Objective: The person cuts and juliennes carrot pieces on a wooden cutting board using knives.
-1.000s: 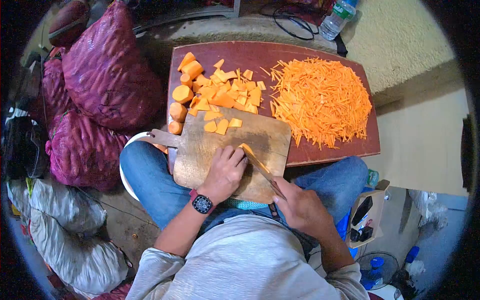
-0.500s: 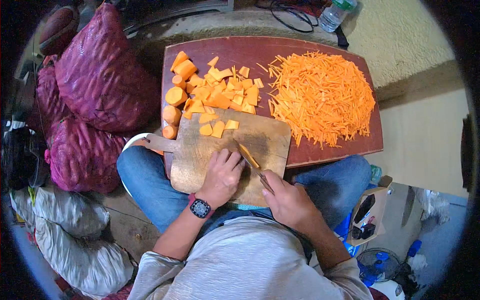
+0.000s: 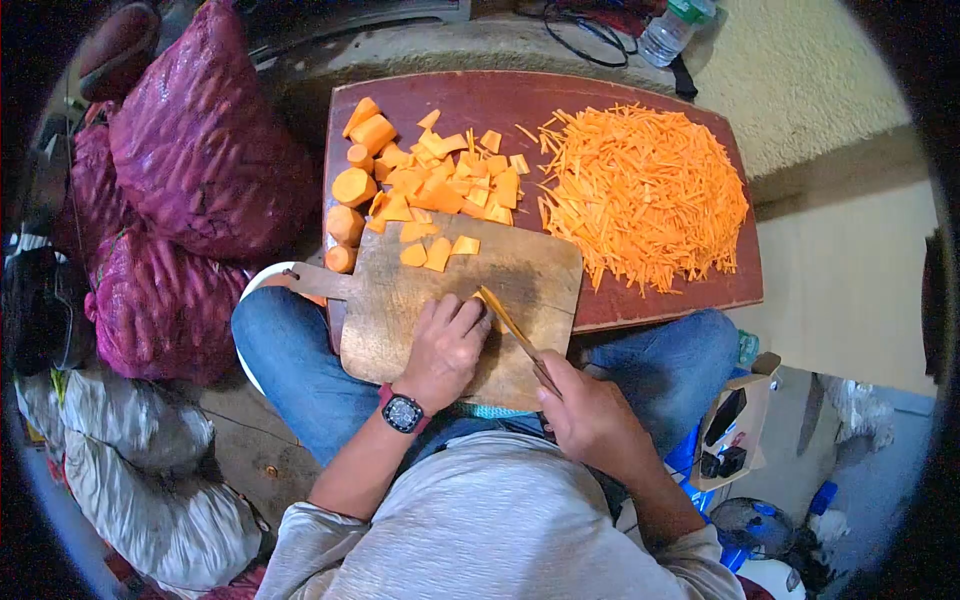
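On the wooden cutting board (image 3: 400, 310), my left hand (image 3: 450, 345) has its fingers bent down over a carrot slice (image 3: 482, 298), mostly hidden under the fingertips. A knife (image 3: 523, 337) is gripped by its handle in my right hand (image 3: 590, 408). Its blade slants beside the left fingertips, with orange bits along it. Several flat carrot slices (image 3: 437, 254) lie at the board's far edge. Behind them is a heap of cut carrot pieces (image 3: 440, 185), with thick peeled carrot chunks (image 3: 352, 187) to its left. A large mound of carrot strips (image 3: 645, 200) covers the right side.
The board rests across my lap and the edge of a dark red tabletop (image 3: 480, 95). Purple mesh sacks (image 3: 200, 150) and white sacks (image 3: 150, 480) stand at left. A plastic bottle (image 3: 668, 38) is at the back, a cardboard box (image 3: 745, 425) at right.
The knife and my right hand have shifted slightly right and down, and the blade has turned a little. My left hand stays nearly in place on the board.
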{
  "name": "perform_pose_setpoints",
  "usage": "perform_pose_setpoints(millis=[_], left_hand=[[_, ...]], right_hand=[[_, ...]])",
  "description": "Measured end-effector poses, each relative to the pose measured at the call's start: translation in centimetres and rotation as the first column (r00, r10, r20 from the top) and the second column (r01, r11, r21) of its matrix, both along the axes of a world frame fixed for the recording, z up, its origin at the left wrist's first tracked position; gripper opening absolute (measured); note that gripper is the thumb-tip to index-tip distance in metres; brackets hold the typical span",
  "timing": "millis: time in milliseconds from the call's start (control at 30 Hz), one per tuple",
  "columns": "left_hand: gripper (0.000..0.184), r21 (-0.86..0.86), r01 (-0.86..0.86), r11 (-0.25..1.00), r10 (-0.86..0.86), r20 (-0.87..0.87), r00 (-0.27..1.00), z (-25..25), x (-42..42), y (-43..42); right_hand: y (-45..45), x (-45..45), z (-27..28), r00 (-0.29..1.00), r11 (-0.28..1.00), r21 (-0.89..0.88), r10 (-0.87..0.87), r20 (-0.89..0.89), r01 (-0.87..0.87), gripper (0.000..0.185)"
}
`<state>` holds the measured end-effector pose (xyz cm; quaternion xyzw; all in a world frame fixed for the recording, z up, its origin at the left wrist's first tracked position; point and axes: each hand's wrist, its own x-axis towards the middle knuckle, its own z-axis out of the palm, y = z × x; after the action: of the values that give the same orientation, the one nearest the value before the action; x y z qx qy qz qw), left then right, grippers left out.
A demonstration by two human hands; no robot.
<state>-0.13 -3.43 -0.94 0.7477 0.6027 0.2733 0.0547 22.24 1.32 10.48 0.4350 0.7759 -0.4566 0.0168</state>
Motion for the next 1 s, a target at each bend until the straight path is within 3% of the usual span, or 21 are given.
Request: perform_pose_setpoints(millis=[67,133,467,567,667,767,867,933,1000], left_hand=[[0.037,-0.017,0.003,1.000,-0.003,0.005,1.000,0.1,0.0,-0.1],[0.037,-0.010,-0.001,1.000,0.001,0.002,1.000,-0.2,0.0,-0.1],[0.037,0.033,0.006,0.999,-0.005,-0.036,0.999,0.0,0.4,-0.1],[0.037,-0.002,0.000,1.000,0.000,-0.012,1.000,-0.3,0.5,-0.2],[0.038,0.024,-0.015,1.000,0.015,-0.005,1.000,-0.7,0.5,-0.3],[0.038,0.048,-0.017,0.999,0.016,0.014,1.000,-0.4,0.3,-0.3],[0.038,0.047,-0.019,0.999,0.018,0.019,1.000,-0.5,0.2,-0.3],[0.038,0.043,-0.020,0.999,0.018,0.029,0.999,-0.7,0.4,-0.2],[0.039,0.075,-0.026,0.997,0.025,0.021,0.999,-0.8,0.3,-0.1]], right_hand=[[-0.1,-0.2,0.1,0.998,0.996,-0.086,-0.025,0.058,0.030,0.034],[-0.1,-0.6,-1.6,1.000,0.997,0.071,-0.013,-0.027,0.015,0.032],[-0.1,-1.1,-1.9,1.000,0.999,0.035,-0.017,-0.010,0.017,0.034],[0.7,-1.4,-2.2,0.994,0.989,0.145,0.013,-0.105,0.002,0.033],[0.9,-1.5,-1.5,0.998,0.992,0.117,0.041,-0.042,-0.036,0.033],[0.3,-0.9,-0.1,0.993,1.000,-0.019,-0.001,0.114,0.003,0.033],[0.1,-0.8,-1.4,0.998,0.999,0.049,-0.025,0.060,0.022,0.032],[0.6,-1.4,-1.9,0.998,0.992,0.123,0.022,-0.065,-0.013,0.032],[0.4,-1.2,-1.3,0.999,0.997,0.081,-0.007,-0.036,0.010,0.032]])
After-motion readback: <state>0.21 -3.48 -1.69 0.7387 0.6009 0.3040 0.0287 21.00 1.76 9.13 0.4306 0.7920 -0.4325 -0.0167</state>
